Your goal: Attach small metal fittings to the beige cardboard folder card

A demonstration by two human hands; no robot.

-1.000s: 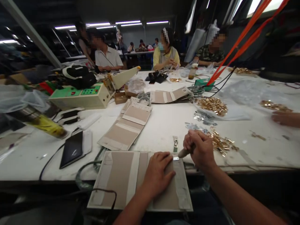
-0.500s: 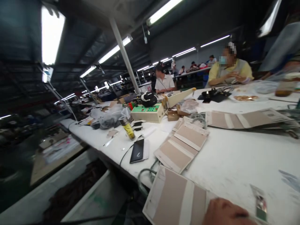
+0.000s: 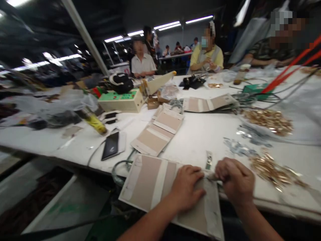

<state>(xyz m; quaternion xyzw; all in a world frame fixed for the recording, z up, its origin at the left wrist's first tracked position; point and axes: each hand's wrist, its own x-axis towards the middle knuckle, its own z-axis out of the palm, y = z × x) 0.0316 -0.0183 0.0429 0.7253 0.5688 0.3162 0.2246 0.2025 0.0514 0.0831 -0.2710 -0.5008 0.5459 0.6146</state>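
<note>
A flat beige bag panel (image 3: 146, 180) with cream strips lies in front of me, over the table's near edge. My left hand (image 3: 188, 189) rests on it with the fingers apart, pressing on its right part. My right hand (image 3: 235, 179) is closed at the panel's far right edge. Its fingers pinch something small and pale, too blurred to name. Just beyond the panel's edge, between the hands, lies a small clear packet (image 3: 209, 160) with a green end. More beige panels (image 3: 157, 130) lie stacked farther back.
Gold metal pieces (image 3: 272, 167) and silver pieces (image 3: 239, 147) lie to the right, near a larger gold heap (image 3: 269, 121). A black phone (image 3: 110, 146), a yellow bottle (image 3: 94, 122) and a green-topped machine (image 3: 121, 100) stand left. Several people sit across the white table (image 3: 203, 130).
My view has swung to the right, bringing the metal pieces into sight. Earlier one hand showed at the bottom edge; now both hands are in view at the panel.
</note>
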